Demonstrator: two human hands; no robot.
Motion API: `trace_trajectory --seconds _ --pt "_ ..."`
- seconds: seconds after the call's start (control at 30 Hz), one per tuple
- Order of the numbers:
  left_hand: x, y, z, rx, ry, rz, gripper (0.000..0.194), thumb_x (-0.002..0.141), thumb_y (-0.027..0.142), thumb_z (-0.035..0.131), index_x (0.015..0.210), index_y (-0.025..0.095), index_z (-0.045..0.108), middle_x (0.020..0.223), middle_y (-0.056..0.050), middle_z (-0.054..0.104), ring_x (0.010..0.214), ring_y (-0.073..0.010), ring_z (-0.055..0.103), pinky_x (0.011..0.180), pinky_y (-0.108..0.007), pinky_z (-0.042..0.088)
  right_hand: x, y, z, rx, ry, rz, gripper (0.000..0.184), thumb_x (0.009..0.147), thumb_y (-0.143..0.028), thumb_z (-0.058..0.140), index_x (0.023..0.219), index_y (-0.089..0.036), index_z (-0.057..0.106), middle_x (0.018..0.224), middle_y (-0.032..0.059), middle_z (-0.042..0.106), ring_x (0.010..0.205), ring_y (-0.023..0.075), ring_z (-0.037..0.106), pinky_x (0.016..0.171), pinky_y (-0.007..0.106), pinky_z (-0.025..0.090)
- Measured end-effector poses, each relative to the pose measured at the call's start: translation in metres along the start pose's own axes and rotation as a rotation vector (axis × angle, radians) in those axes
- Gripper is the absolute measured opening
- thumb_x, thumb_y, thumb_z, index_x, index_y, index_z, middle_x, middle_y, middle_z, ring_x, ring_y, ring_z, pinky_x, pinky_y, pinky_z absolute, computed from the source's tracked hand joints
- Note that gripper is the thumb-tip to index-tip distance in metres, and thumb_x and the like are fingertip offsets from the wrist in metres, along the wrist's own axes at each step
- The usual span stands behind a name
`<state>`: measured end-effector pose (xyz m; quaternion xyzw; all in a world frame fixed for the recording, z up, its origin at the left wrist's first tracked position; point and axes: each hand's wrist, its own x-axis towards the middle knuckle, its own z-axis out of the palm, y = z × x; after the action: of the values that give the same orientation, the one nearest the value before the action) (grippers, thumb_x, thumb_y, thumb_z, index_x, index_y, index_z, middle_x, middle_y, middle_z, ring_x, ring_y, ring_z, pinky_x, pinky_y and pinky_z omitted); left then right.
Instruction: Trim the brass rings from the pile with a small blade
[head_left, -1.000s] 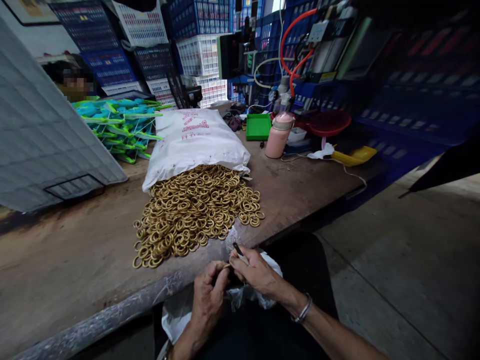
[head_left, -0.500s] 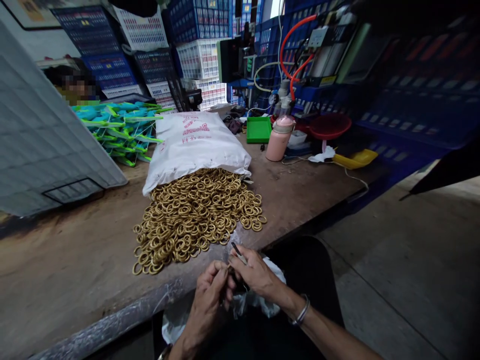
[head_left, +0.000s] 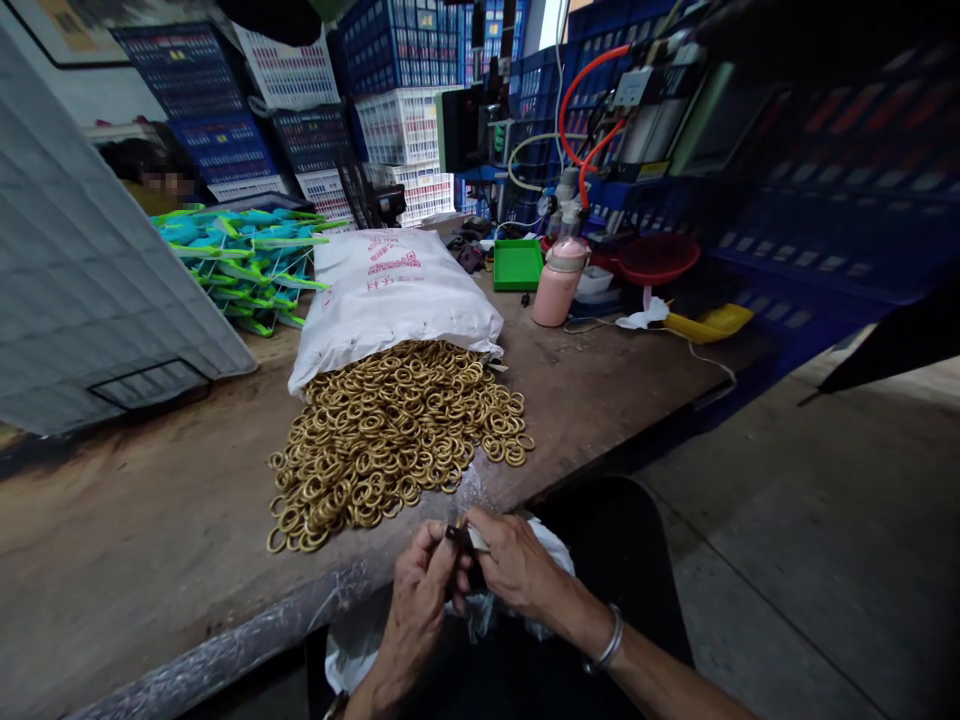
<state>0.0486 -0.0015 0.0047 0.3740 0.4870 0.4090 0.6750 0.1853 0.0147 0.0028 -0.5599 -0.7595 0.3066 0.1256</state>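
Observation:
Over my lap, just off the table's front edge, both hands are close together. My right hand (head_left: 517, 562) is closed around a small tool (head_left: 477, 541) with a flat dark end and a pale grip; its dark end points left, to my left thumb tip. My left hand (head_left: 421, 580) is closed in a pinch at that end; what lies between its fingers is too small and covered to name. A little brass-coloured bit shows by the fingertips. Beyond the hands, a heap of brass-coloured rings (head_left: 390, 430) spills from a white woven sack (head_left: 397, 300) on the table.
White plastic (head_left: 551, 545) lies on the lap under the hands. A pink bottle (head_left: 559, 285), green tray (head_left: 517, 265), red dish (head_left: 660, 258) and yellow scoop (head_left: 709, 322) stand at the back right. A grey panel (head_left: 112, 260) stands left, with green-blue pieces (head_left: 240, 260) and another person behind.
My right hand has turned the tool: its dark end pointed up and away before and now lies toward my left thumb. My left hand has hardly moved.

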Motion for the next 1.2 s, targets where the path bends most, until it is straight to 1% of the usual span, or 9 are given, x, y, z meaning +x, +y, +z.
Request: trace_trajectory --seconds 0.17,0.3,0.43,0.57,0.67,0.8,0.97,1.1,1.2 --pt "-0.008 0.001 0.003 -0.08 -0.052 -0.042 0.03 0.075 0.043 0.055 0.066 0.016 0.047 0.051 0.005 0.049 0.036 -0.0036 0.039 0.036 -0.016 0.034 0.005 0.012 -0.005 -0.232 0.067 0.099 0.026 0.07 -0.01 0.038 0.092 -0.016 0.05 0.07 0.0036 0.06 0.061 0.0147 0.053 0.056 0.025 0.026" --pt "-0.009 -0.005 0.002 -0.207 -0.103 -0.048 0.026 0.074 0.041 0.058 0.073 0.016 0.052 0.065 -0.001 0.059 0.045 -0.0079 0.05 0.038 -0.019 0.039 0.015 0.015 -0.009 -0.193 0.177 0.086 0.026 0.07 -0.009 0.037 0.092 -0.016 0.049 0.072 0.0037 0.06 0.063 0.0152 0.053 0.058 0.025 0.029" --pt "-0.005 -0.009 -0.002 -0.264 -0.096 -0.058 0.024 0.074 0.036 0.059 0.069 0.013 0.055 0.073 -0.006 0.061 0.053 -0.0094 0.054 0.044 -0.019 0.041 0.028 0.008 -0.007 -0.107 0.272 0.003 0.027 0.072 -0.009 0.041 0.097 -0.017 0.047 0.083 0.0046 0.061 0.073 0.016 0.055 0.063 0.024 0.032" --pt "-0.006 -0.003 -0.004 -0.375 -0.061 -0.123 0.019 0.07 0.032 0.063 0.075 0.015 0.054 0.072 -0.004 0.06 0.055 -0.0108 0.053 0.042 -0.019 0.04 0.038 0.003 -0.002 -0.191 0.238 -0.001 0.031 0.075 -0.011 0.044 0.105 -0.019 0.045 0.089 0.0057 0.06 0.078 0.0176 0.054 0.065 0.026 0.032" --pt "-0.006 0.002 -0.006 -0.454 -0.093 -0.169 0.024 0.069 0.028 0.064 0.088 0.016 0.057 0.071 -0.002 0.058 0.054 -0.01 0.051 0.042 -0.019 0.04 0.042 0.001 0.0 -0.26 0.182 0.045 0.026 0.076 -0.011 0.042 0.099 -0.021 0.048 0.086 0.0046 0.061 0.074 0.0173 0.054 0.062 0.026 0.029" --pt "-0.005 0.004 -0.009 -0.511 -0.084 -0.189 0.021 0.069 0.032 0.064 0.077 0.013 0.061 0.073 -0.002 0.054 0.059 -0.0093 0.051 0.047 -0.02 0.042 0.044 0.002 -0.001 -0.273 0.181 0.053 0.023 0.075 -0.01 0.042 0.094 -0.02 0.049 0.079 0.0044 0.06 0.07 0.0166 0.053 0.06 0.026 0.026" --pt "-0.001 0.005 -0.008 -0.464 -0.062 -0.164 0.024 0.069 0.035 0.064 0.065 0.013 0.056 0.07 -0.002 0.053 0.058 -0.0097 0.05 0.044 -0.018 0.038 0.048 0.012 -0.009 -0.058 0.25 0.005 0.014 0.075 -0.01 0.04 0.082 -0.019 0.049 0.072 0.0008 0.055 0.064 0.0124 0.047 0.059 0.023 0.027" --pt "0.008 0.01 -0.005 -0.35 -0.054 -0.1 0.024 0.068 0.035 0.065 0.073 0.016 0.053 0.063 0.002 0.051 0.05 -0.007 0.046 0.038 -0.015 0.033 0.054 0.022 -0.017 0.179 0.343 0.048 0.017 0.081 -0.021 0.035 0.067 -0.019 0.044 0.064 -0.0024 0.046 0.06 0.0106 0.041 0.058 0.021 0.029" --pt "0.017 0.011 -0.004 -0.177 0.022 -0.019 0.027 0.069 0.039 0.062 0.081 0.017 0.051 0.059 0.004 0.05 0.042 -0.0053 0.04 0.035 -0.015 0.027 0.054 0.024 -0.019 0.346 0.359 0.096 0.021 0.081 -0.027 0.035 0.064 -0.018 0.043 0.059 -0.0041 0.042 0.057 0.01 0.038 0.057 0.021 0.03"
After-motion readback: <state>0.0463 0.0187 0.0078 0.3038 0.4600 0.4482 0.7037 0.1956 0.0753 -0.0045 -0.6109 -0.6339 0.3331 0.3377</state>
